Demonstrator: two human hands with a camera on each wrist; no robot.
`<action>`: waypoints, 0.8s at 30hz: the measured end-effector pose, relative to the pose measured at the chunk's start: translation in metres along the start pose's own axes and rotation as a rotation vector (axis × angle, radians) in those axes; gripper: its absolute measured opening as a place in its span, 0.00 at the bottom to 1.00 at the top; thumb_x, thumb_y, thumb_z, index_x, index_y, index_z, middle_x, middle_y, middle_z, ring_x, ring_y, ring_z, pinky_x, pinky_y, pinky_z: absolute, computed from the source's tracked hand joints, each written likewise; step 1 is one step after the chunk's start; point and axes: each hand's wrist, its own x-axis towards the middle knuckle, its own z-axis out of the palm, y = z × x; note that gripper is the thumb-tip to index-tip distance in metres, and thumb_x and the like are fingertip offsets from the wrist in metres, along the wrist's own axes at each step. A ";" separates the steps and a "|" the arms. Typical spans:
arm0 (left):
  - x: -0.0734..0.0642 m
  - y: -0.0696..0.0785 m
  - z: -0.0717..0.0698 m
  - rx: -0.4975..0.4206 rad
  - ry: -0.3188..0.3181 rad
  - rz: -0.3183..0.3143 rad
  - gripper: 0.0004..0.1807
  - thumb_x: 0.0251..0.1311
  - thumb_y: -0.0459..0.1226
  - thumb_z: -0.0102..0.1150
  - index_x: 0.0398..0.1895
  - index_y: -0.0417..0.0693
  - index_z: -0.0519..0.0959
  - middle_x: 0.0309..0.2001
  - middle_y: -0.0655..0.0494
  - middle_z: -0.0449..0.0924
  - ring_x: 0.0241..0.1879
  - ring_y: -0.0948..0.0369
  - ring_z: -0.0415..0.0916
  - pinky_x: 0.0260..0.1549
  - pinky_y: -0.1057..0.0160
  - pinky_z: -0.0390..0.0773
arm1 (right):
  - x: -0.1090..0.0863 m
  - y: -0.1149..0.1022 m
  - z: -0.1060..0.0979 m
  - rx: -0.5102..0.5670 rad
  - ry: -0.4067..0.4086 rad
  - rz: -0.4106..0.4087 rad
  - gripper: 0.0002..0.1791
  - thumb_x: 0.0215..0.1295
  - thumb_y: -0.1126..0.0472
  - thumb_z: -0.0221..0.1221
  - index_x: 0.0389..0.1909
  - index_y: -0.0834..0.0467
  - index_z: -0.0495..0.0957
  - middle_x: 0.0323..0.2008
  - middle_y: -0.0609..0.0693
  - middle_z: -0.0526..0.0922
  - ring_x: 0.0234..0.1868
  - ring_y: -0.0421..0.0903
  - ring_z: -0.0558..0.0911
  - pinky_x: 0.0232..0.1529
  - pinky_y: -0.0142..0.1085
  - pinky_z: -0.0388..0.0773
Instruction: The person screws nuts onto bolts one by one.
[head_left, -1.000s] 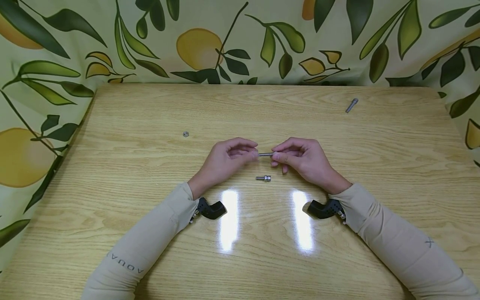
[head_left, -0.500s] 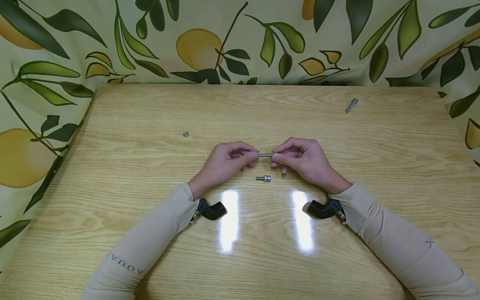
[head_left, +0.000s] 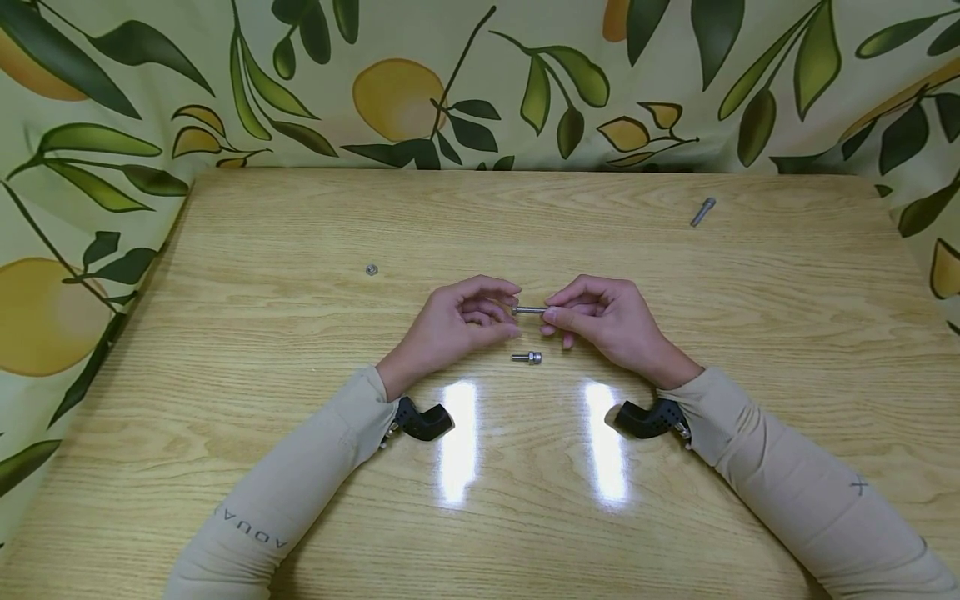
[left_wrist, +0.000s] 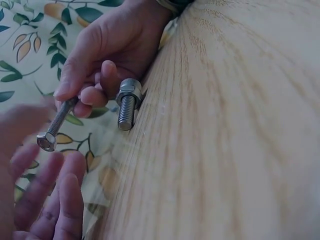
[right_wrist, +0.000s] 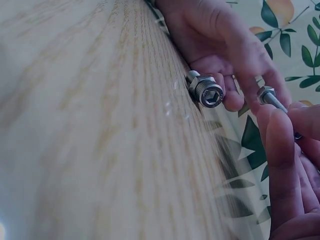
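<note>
My right hand pinches a long metal bolt between thumb and fingertips, holding it level above the table. A hex nut sits at the bolt's left end, its outer face showing in the left wrist view. Around that end, my left hand is spread, thumb apart from the fingers and blurred in its own wrist view. The bolt's other end is mostly hidden in my right fingers. Just nearer than the hands, a shorter socket-head bolt lies on the table with a nut up against its head.
A loose nut lies to the left on the wooden table. Another bolt rests at the back right. Cloth with a fruit and leaf print hangs along the table's far edge.
Half a second ago my left thumb and fingers pinched the bolt's left end. They have now spread apart, uncovering the nut. My right hand has kept its place.
</note>
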 end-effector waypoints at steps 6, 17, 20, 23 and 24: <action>-0.003 0.012 0.001 0.026 0.007 -0.041 0.14 0.65 0.42 0.61 0.51 0.48 0.81 0.44 0.51 0.86 0.39 0.61 0.85 0.40 0.65 0.84 | 0.000 0.000 0.000 0.014 -0.003 -0.001 0.10 0.63 0.64 0.64 0.42 0.66 0.79 0.31 0.53 0.90 0.26 0.47 0.86 0.26 0.37 0.83; -0.008 0.025 0.002 0.028 0.011 -0.022 0.15 0.62 0.39 0.63 0.51 0.46 0.80 0.44 0.49 0.86 0.40 0.59 0.85 0.39 0.65 0.84 | 0.000 0.000 0.001 0.023 -0.011 -0.008 0.10 0.63 0.65 0.63 0.42 0.67 0.79 0.32 0.53 0.90 0.26 0.47 0.86 0.26 0.37 0.83; -0.008 0.024 0.002 0.025 0.014 -0.012 0.20 0.59 0.38 0.66 0.56 0.47 0.78 0.48 0.51 0.84 0.42 0.60 0.84 0.41 0.67 0.83 | 0.000 0.001 0.001 0.025 -0.012 -0.012 0.10 0.63 0.65 0.63 0.42 0.67 0.79 0.32 0.53 0.90 0.25 0.48 0.86 0.26 0.37 0.83; -0.008 0.024 0.002 0.043 0.021 -0.034 0.16 0.64 0.41 0.62 0.53 0.47 0.80 0.44 0.50 0.86 0.39 0.60 0.85 0.36 0.67 0.82 | 0.000 0.001 0.000 0.026 -0.012 -0.011 0.10 0.63 0.65 0.63 0.42 0.67 0.79 0.32 0.53 0.90 0.25 0.48 0.86 0.26 0.37 0.83; -0.007 0.024 0.002 0.048 0.022 -0.042 0.14 0.65 0.42 0.61 0.51 0.46 0.81 0.42 0.50 0.87 0.38 0.60 0.85 0.36 0.67 0.82 | 0.000 0.001 0.000 0.025 -0.012 -0.010 0.10 0.63 0.65 0.63 0.42 0.67 0.79 0.32 0.52 0.90 0.25 0.48 0.86 0.26 0.37 0.83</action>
